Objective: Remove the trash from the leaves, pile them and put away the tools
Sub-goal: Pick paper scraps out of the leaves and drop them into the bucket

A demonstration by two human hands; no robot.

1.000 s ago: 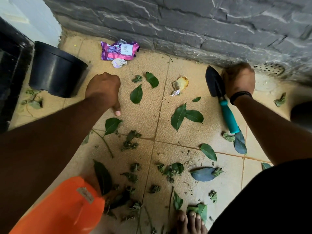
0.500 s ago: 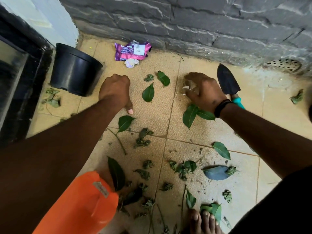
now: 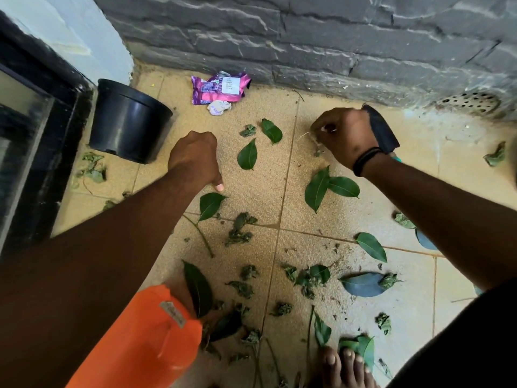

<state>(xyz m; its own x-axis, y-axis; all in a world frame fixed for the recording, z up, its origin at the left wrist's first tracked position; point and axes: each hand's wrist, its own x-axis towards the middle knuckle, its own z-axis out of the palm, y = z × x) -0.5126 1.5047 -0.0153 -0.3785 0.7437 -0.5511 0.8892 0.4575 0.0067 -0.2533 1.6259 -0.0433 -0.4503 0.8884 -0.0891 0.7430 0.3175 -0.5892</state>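
Tan tiled floor [image 3: 363,219] by grey stone wall [image 3: 335,37], strewn with leaves [image 3: 317,189]; right hand [image 3: 345,135] pinching small pale trash scrap [image 3: 326,129] beside trowel [image 3: 382,130], left hand [image 3: 194,158] fisted, empty, near purple wrapper [image 3: 221,86].

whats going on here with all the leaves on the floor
A person is crouched over a tiled floor strewn with leaves. Their right hand is curled round a small scrap of trash beside a black trowel. The left hand is fisted and holds nothing visible. A purple wrapper and a crumpled paper lie by the wall, near a black pot.
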